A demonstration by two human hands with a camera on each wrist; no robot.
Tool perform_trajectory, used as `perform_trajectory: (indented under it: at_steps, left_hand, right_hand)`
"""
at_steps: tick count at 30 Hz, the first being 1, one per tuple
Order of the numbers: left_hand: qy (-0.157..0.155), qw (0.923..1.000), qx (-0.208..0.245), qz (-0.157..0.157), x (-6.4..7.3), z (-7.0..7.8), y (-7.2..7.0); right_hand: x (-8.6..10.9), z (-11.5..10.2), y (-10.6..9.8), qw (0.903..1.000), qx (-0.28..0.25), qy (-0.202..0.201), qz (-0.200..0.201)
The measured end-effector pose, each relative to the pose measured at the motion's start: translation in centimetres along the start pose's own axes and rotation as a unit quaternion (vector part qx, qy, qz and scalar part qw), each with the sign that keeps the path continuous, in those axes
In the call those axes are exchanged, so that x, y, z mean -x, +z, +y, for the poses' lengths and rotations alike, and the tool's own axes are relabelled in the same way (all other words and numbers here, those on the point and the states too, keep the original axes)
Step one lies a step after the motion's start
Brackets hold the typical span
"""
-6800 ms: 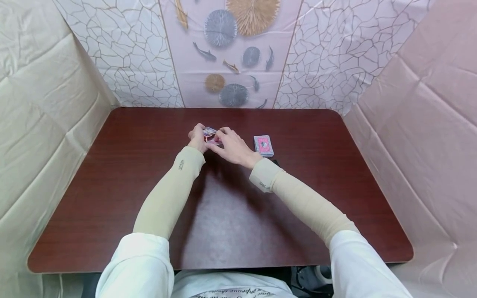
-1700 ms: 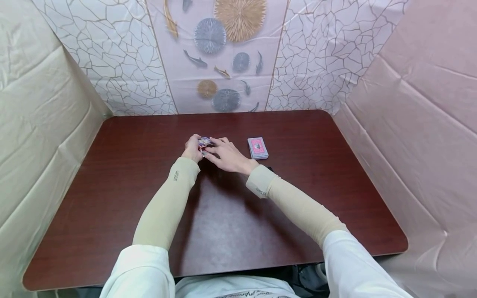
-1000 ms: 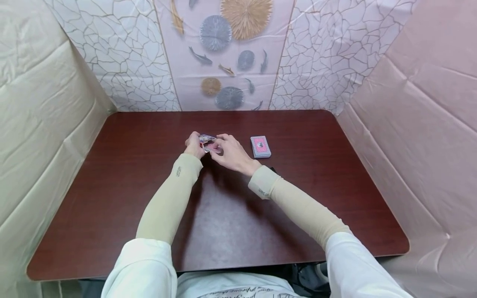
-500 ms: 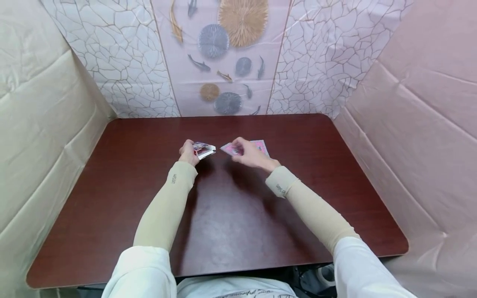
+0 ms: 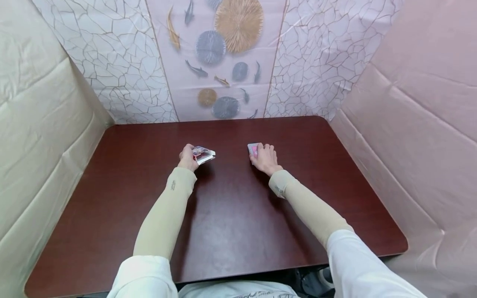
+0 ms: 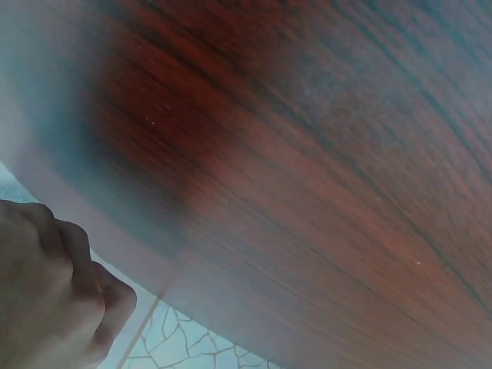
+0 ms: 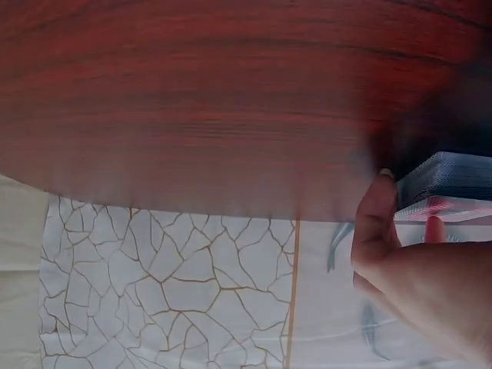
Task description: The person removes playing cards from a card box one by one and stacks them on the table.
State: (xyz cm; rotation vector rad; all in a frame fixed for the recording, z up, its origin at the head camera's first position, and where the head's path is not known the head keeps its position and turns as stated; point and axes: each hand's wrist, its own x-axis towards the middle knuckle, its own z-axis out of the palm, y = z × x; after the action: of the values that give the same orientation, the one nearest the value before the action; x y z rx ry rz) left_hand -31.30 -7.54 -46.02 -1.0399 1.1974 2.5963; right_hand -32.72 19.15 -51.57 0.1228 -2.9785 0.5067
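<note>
My left hand (image 5: pixel 188 158) grips an open playing-card box (image 5: pixel 203 155), held above the left-middle of the table with its white-edged mouth facing right. In the left wrist view, curled knuckles of the left hand (image 6: pixel 58 284) show at the lower left, and the box is hidden. Farther right, my right hand (image 5: pixel 266 159) grips a pink-backed deck of playing cards (image 5: pixel 253 149) from above. In the right wrist view, the right hand (image 7: pixel 415 269) has one fingertip at the deck's side edge and another digit on the pink face of the deck (image 7: pixel 453 181).
Both hands are over a dark red-brown table (image 5: pixel 223 231) with rounded corners. A patterned backdrop (image 5: pixel 223 62) stands behind its far edge, with quilted beige panels (image 5: pixel 402 124) along the sides.
My right hand has left the box, carried pink-backed card stock rightward, and now holds the deck. My left hand keeps the box, whose open mouth now shows.
</note>
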Motion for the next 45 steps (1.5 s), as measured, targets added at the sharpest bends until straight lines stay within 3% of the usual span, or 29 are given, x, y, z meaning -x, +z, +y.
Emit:
perform_trajectory:
  at_steps: [8, 17, 34, 37, 40, 42, 45]
  left_hand:
    - [-0.011, 0.9999, -0.005, -0.003, -2.1, -0.2, 0.4]
    - [-0.006, 0.9999, -0.001, -0.012, -2.3, -0.4, 1.0]
    - [-0.008, 0.9997, -0.009, -0.019, -2.3, -0.4, 2.4]
    - [-0.006, 0.9998, -0.009, -0.018, -2.4, -0.4, 2.3]
    - [-0.005, 0.9998, -0.008, -0.017, -2.5, -0.4, 2.1]
    - [-0.006, 0.9999, -0.004, -0.015, -2.5, -0.4, 2.1]
    - [-0.006, 0.9999, -0.001, -0.014, -2.5, -0.4, 2.3]
  right_hand:
    - [-0.4, -0.2, -0.2, 0.9994, 0.021, 0.02, -0.016]
    - [-1.0, -0.1, 0.2, 0.9989, 0.03, 0.034, 0.008]
    - [-1.6, -1.4, 0.4, 0.9946, 0.072, 0.075, 0.007]
    - [-1.4, -2.3, -0.2, 0.9977, 0.045, 0.047, 0.021]
    - [-1.0, -3.9, -0.9, 0.9986, -0.012, -0.028, 0.042]
    - [-0.7, -5.4, -1.4, 0.9926, -0.066, -0.092, 0.044]
    - [0.0, -7.4, -2.1, 0.9745, -0.133, -0.179, 0.027]
